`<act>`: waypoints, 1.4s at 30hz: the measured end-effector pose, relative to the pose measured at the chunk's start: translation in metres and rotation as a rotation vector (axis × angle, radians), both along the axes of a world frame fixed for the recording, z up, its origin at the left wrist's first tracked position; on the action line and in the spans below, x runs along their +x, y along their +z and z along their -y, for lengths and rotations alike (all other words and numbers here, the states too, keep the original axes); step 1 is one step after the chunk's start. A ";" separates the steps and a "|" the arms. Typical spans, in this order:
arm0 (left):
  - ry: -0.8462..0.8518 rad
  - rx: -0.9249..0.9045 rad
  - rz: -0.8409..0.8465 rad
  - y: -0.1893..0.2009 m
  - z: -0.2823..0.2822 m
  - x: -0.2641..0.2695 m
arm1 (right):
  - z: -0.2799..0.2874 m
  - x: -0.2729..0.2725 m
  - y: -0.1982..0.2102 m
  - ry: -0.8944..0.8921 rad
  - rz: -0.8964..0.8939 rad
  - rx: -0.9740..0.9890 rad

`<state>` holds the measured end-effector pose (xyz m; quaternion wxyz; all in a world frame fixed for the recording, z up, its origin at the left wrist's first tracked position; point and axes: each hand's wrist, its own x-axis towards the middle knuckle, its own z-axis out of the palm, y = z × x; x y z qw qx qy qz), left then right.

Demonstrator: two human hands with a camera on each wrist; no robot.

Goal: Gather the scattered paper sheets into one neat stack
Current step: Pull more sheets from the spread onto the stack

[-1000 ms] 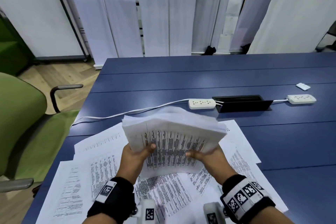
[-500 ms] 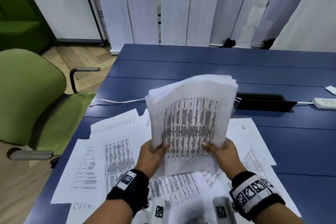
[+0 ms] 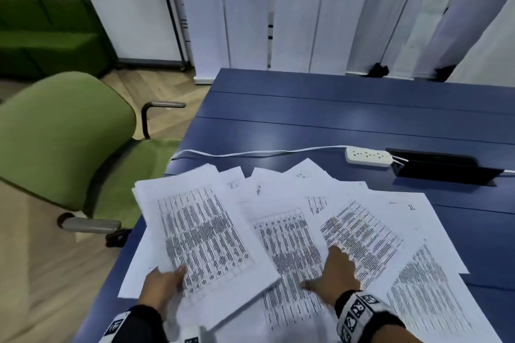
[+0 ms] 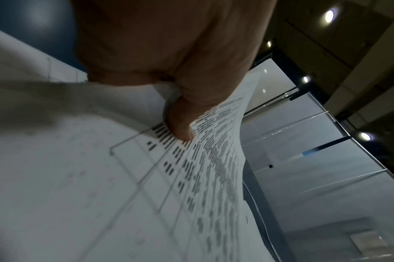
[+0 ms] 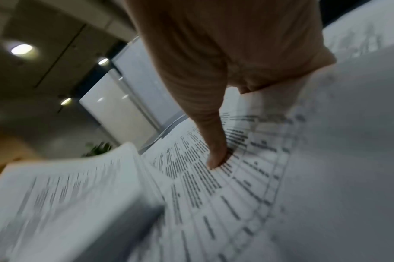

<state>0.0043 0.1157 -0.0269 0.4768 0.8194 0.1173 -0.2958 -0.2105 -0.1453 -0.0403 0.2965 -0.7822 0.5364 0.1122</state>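
A thick stack of printed sheets (image 3: 203, 234) lies low over the left part of the blue table (image 3: 348, 120), tilted to the left. My left hand (image 3: 164, 284) grips its near left corner, thumb (image 4: 180, 122) on top of the stack (image 4: 202, 177). Loose printed sheets (image 3: 359, 231) fan out over the table to the right. My right hand (image 3: 331, 270) rests flat on those sheets, its fingers spread and its thumb (image 5: 216, 156) pressing a printed page (image 5: 247, 186). The stack's edge (image 5: 79, 191) shows blurred in the right wrist view.
A green armchair (image 3: 64, 142) stands close to the table's left edge. A white power strip (image 3: 367, 156) with its cable and a black cable box (image 3: 443, 168) lie behind the papers. Vertical blinds (image 3: 278, 8) hang beyond the table's far edge.
The stack, held upright in both hands before, has come down toward the table on the left. My right hand has let go of it and moved onto the loose sheets.
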 end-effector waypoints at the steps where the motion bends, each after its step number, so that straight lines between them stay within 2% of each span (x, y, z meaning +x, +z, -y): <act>1: -0.065 0.043 -0.016 -0.002 -0.003 0.000 | -0.001 0.004 -0.004 -0.080 0.090 0.068; 3: -0.183 0.129 -0.041 -0.003 -0.002 -0.001 | 0.000 0.008 -0.007 -0.163 0.211 0.126; 6: -0.194 0.099 -0.091 -0.005 0.001 0.000 | -0.001 0.011 -0.003 -0.206 0.304 0.076; 9: -0.208 0.097 -0.070 -0.007 0.008 0.001 | -0.006 0.018 -0.005 -0.238 0.390 0.126; 12: -0.358 0.349 0.081 -0.008 0.016 0.001 | -0.015 0.022 -0.020 -0.251 0.373 0.225; 13: -0.400 0.384 0.102 -0.005 0.018 0.003 | -0.017 0.023 -0.025 -0.250 0.365 0.247; 15: -0.431 0.363 0.091 -0.003 0.024 0.006 | -0.022 0.024 -0.026 -0.264 0.376 0.278; 19: -0.358 0.197 0.044 -0.005 0.022 0.013 | -0.027 0.022 -0.023 -0.278 0.421 0.307; 22: -0.292 0.186 0.016 -0.021 0.017 0.019 | -0.031 0.019 -0.020 -0.282 0.472 0.326; 24: -0.275 0.186 0.031 -0.045 0.013 0.026 | -0.031 0.016 -0.020 -0.273 0.479 0.326; 25: -0.269 0.167 0.038 -0.042 0.013 0.026 | -0.031 0.015 -0.019 -0.259 0.483 0.330; 27: -0.255 0.011 0.071 -0.026 0.014 0.024 | -0.032 0.013 -0.007 -0.229 0.500 0.328; 29: -0.235 -0.142 0.065 -0.016 0.016 0.019 | -0.033 0.012 0.007 -0.163 0.508 0.262; 32: -0.233 -0.183 0.122 -0.017 0.016 0.015 | -0.033 0.014 0.035 -0.111 0.526 0.066; 37: -0.229 -0.242 0.110 -0.024 0.009 0.012 | -0.003 0.008 0.099 -0.180 0.498 -0.292; 40: -0.148 -0.388 0.028 -0.031 0.007 0.013 | 0.015 0.003 0.148 -0.228 0.632 -0.412; 42: -0.122 -0.431 0.008 -0.040 0.005 0.015 | 0.021 0.004 0.168 -0.251 0.763 -0.406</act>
